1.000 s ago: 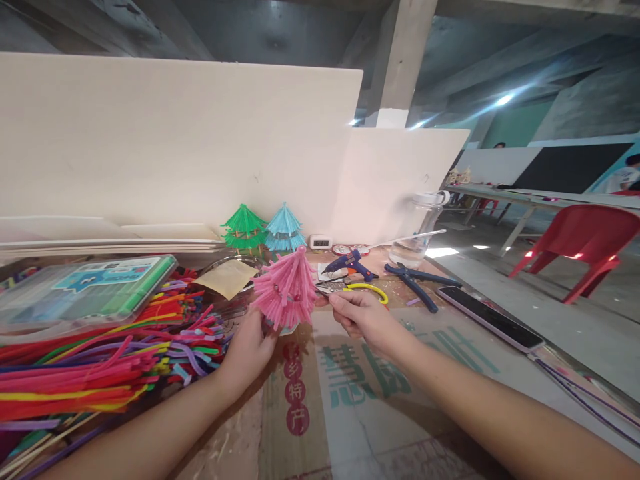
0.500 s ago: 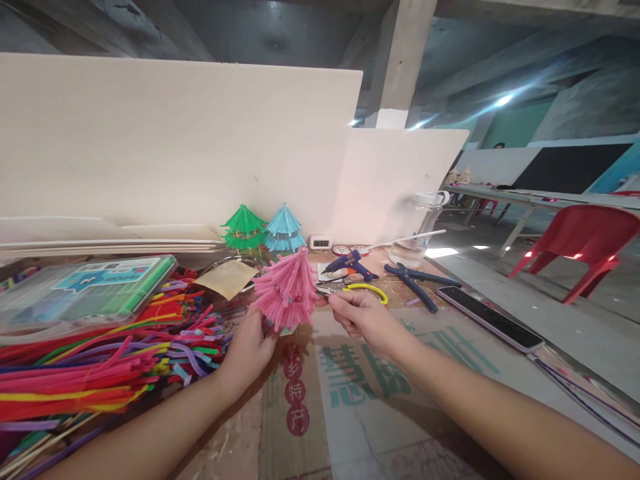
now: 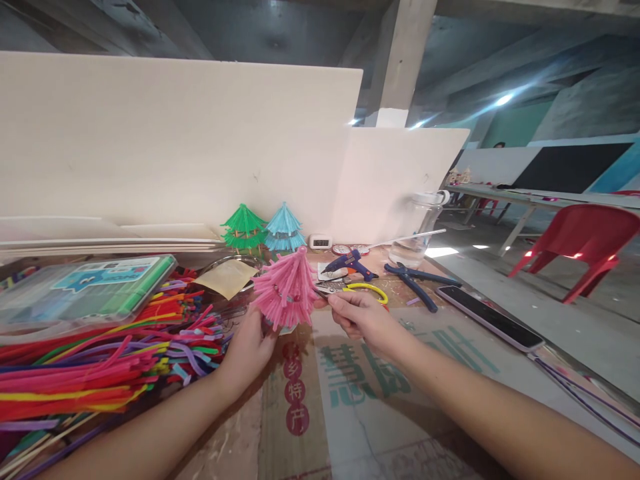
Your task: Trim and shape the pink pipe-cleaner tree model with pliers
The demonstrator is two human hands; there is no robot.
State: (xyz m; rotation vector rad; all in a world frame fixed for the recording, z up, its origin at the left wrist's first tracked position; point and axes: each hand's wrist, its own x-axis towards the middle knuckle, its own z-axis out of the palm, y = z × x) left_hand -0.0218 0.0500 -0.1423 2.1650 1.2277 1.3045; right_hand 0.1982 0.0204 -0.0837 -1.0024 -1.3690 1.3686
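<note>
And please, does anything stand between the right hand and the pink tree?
Nothing clearly visible: the right hand is close to the right edge of the pink tree. The yellow-handled tool lies behind, not between them. The left hand holds the tree at its lower left. Whether the right hand pinches something thin is unclear.

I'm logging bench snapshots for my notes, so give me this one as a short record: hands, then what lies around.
Left hand: holds pink tree near its base
Right hand: close beside pink tree; what it pinches, if anything, is unclear
Behind: green tree, blue tree, clock
Right side: glue gun, pliers, phone
Left side: pipe cleaners, case
</note>
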